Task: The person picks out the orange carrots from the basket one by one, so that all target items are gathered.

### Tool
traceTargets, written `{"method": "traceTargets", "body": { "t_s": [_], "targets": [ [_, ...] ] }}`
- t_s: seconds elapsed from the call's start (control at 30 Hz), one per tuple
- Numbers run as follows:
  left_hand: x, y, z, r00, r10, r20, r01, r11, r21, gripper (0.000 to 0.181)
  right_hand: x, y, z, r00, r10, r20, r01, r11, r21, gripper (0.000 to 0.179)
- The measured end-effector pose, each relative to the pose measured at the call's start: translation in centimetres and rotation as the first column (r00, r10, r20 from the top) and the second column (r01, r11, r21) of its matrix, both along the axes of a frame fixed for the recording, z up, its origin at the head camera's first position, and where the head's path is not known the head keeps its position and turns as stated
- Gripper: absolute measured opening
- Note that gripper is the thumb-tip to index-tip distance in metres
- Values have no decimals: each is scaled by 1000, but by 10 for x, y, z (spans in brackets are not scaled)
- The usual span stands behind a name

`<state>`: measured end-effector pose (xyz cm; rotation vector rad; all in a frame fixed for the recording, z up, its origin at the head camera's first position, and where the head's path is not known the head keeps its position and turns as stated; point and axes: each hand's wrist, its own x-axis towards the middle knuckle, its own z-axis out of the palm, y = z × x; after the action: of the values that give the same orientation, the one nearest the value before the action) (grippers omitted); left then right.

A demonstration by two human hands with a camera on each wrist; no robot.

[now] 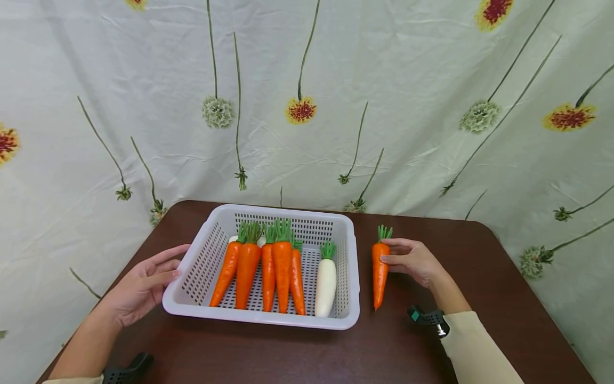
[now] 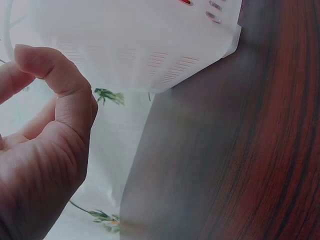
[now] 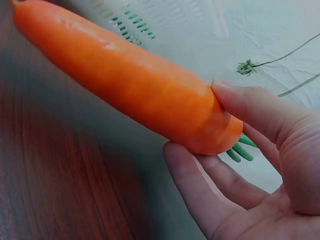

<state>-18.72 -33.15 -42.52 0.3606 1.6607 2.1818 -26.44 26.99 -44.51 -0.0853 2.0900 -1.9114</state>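
Observation:
My right hand (image 1: 413,261) pinches an orange carrot (image 1: 379,274) near its green top, thumb on one side and fingers on the other. The carrot (image 3: 125,75) points its tip toward me, just right of a white plastic basket (image 1: 261,319); whether it touches the table I cannot tell. Inside the basket several carrots (image 1: 248,269) lie side by side, left of a white radish (image 1: 325,285). White pieces partly show behind the carrot tops. My left hand (image 1: 141,288) is at the basket's left rim, fingers extended and thumb slightly bent (image 2: 55,75); firm contact is unclear.
The basket stands on a dark brown wooden table (image 1: 230,357) with rounded far corners. A pale cloth (image 1: 268,80) printed with flowers hangs behind it. Dark straps (image 1: 429,318) are worn on both wrists.

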Motion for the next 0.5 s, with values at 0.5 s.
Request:
{"method": "traceTargets", "body": {
  "t_s": [0.5],
  "targets": [
    [0, 0, 0, 1000, -5, -6, 5, 1000, 9, 52, -2, -2, -4, 1000, 0, 1, 0, 994, 106, 60]
  ]
}}
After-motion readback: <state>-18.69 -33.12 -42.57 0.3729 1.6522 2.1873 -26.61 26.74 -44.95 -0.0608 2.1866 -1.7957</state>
